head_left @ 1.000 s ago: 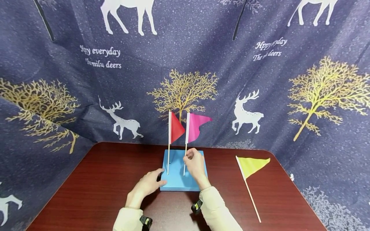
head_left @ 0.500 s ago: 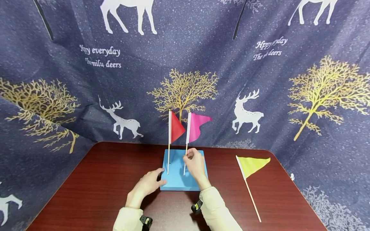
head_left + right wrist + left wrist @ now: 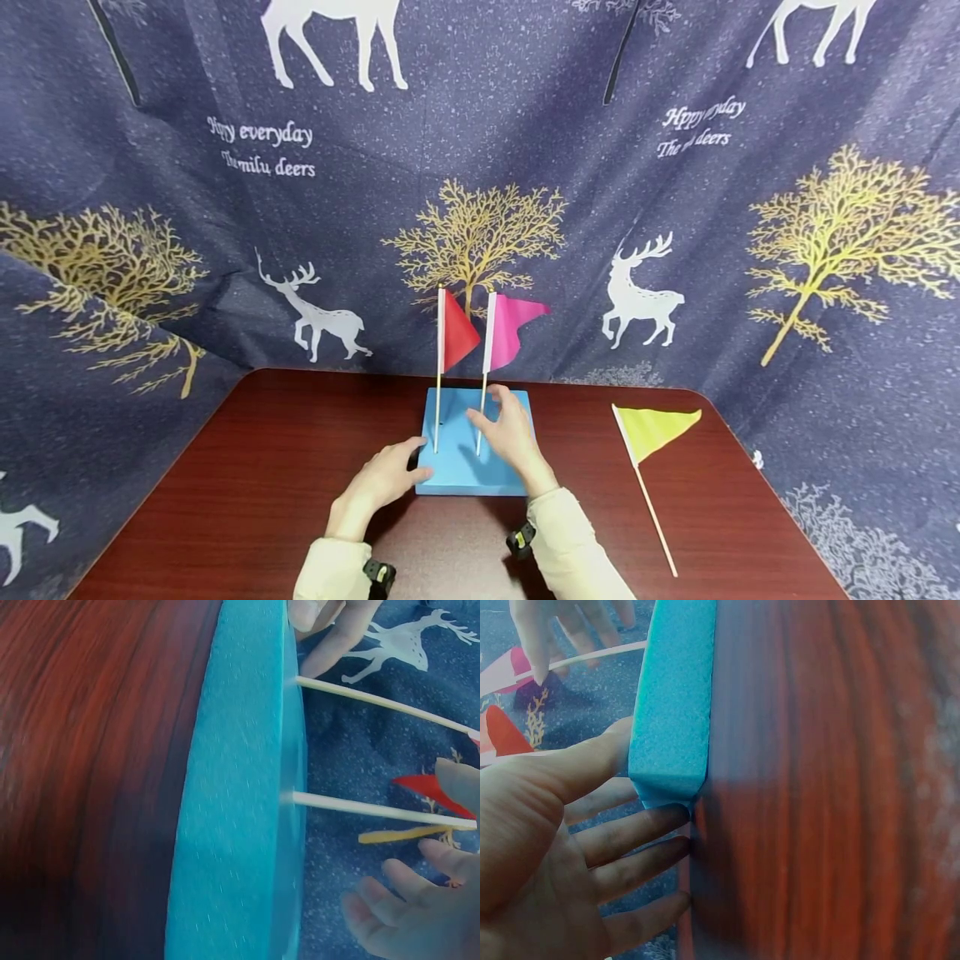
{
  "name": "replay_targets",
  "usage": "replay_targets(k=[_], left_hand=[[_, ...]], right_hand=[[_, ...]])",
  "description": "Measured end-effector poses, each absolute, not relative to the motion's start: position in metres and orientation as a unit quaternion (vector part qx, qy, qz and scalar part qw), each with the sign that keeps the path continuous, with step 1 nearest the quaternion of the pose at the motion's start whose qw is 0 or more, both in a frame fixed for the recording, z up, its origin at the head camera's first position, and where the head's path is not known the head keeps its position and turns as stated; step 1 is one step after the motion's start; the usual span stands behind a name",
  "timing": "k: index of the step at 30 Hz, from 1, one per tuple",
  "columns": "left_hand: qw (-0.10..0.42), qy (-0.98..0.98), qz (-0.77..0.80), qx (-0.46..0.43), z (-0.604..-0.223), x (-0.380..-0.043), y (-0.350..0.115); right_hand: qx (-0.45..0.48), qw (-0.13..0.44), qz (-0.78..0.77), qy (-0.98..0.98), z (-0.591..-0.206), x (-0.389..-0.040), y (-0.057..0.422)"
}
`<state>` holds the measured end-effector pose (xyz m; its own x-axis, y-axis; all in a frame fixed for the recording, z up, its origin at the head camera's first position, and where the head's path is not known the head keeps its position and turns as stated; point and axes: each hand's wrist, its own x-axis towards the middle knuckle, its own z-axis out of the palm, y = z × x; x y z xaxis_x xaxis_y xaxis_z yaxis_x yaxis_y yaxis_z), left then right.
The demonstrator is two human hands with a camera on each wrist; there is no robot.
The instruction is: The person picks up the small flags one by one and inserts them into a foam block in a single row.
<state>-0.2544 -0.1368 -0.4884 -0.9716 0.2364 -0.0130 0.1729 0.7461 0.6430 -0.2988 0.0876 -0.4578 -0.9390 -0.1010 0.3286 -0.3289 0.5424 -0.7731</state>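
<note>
In the grainy block [image 3: 225, 780], slender sticks [image 3: 375, 809]

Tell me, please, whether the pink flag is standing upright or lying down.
Upright: the pink flag stands above the blue block, its stick running down to the block's top face.

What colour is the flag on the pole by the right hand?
The flag by the right hand is pink; the head view shows it best.
</note>
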Motion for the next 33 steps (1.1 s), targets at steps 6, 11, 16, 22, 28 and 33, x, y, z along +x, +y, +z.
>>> replay_targets(k=[6,11,16,22,28,33], left_hand=[[0.044,0.933,0.339,0.114,-0.489,-0.254,-0.137],[0.039,0.930,0.344,0.122,-0.488,-0.253,-0.136],[0.043,0.929,0.345,0.124,-0.488,-0.253,-0.133],[0.045,0.929,0.345,0.127,-0.489,-0.255,-0.133],[0.042,0.930,0.343,0.125,-0.489,-0.255,-0.134],[0.040,0.931,0.342,0.123,-0.488,-0.255,-0.135]], right_hand=[[0.136,0.124,0.427,-0.886,-0.453,-0.292,0.105],[0.138,0.145,0.401,-0.894,-0.452,-0.284,0.127],[0.109,0.168,0.373,-0.906,-0.459,-0.277,0.156],[0.073,0.174,0.356,-0.915,-0.463,-0.267,0.195],[0.052,0.172,0.332,-0.926,-0.465,-0.254,0.231],[0.042,0.135,0.316,-0.938,-0.468,-0.244,0.259]])
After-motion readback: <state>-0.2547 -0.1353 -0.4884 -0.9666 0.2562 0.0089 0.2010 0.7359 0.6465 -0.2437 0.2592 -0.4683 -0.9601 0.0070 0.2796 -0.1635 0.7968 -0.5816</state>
